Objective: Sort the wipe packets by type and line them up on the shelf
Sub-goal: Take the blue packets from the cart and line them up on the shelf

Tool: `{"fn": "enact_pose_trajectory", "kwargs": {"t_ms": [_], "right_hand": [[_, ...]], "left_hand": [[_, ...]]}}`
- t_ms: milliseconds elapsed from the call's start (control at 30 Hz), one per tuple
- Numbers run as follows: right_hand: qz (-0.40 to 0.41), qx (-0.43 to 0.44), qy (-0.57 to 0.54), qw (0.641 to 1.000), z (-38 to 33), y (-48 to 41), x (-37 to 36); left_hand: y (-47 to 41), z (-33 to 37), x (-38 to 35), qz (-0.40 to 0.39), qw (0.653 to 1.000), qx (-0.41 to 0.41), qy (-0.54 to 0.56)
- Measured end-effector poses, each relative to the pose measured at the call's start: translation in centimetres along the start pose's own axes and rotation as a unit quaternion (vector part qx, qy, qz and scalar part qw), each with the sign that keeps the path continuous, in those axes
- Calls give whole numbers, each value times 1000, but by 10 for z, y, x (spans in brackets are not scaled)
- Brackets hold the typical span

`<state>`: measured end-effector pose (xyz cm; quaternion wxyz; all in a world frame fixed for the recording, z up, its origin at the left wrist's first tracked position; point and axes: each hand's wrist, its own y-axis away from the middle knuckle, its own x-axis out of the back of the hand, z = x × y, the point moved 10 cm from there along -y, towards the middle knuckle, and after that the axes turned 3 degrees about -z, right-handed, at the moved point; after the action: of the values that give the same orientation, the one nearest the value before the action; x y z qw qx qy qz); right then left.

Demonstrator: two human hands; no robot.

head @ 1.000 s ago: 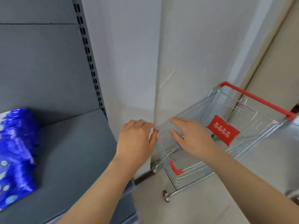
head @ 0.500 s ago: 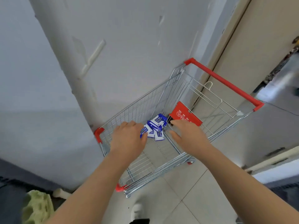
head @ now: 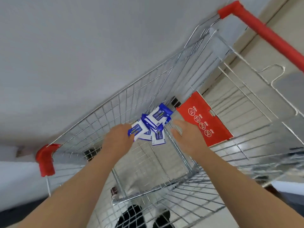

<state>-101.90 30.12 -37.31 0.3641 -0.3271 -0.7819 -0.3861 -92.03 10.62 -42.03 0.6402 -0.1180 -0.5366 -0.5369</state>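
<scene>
The red corner of the wire cart is on the left. My left hand reaches in and touches the nearest packet. Its fingers are hidden, so I cannot tell if it grips. The blue and white wipe packets lie heaped in the cart. My right hand is just beside them, fingers straight, holding nothing. Next comes a red sign.
</scene>
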Motion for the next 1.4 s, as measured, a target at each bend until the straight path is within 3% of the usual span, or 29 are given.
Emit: {"fn": "enact_pose_trajectory", "kwargs": {"t_ms": [267, 433, 533, 667, 800, 967, 1167, 1300, 1400], "right_hand": [[-6, -65, -123, 990, 89, -137, -90], [-5, -103, -208, 973, 116, -187, -136], [47, -116, -238, 963, 126, -205, -141], [53, -164, -358, 917, 142, -214, -154], [53, -128, -339, 931, 139, -214, -147], [66, -112, -265, 955, 156, -187, -133], [55, -100, -239, 964, 183, -151, -127], [54, -49, -188, 979, 183, -144, -130], [51, -51, -176, 982, 186, -146, -135]], "left_hand": [[-122, -48, -115, -42, 995, 46, 78], [-164, -70, -171, -58, 996, 54, 34], [-172, -75, -180, -29, 998, 56, -29], [-170, -83, -193, -32, 995, 60, -67], [-160, -90, -184, -9, 981, 99, 164], [-147, -79, -159, 29, 971, 92, 217], [-130, -43, -149, 49, 918, 98, 380], [-159, -3, -176, 2, 925, 73, 374], [-176, 8, -191, 8, 926, 70, 371]]}}
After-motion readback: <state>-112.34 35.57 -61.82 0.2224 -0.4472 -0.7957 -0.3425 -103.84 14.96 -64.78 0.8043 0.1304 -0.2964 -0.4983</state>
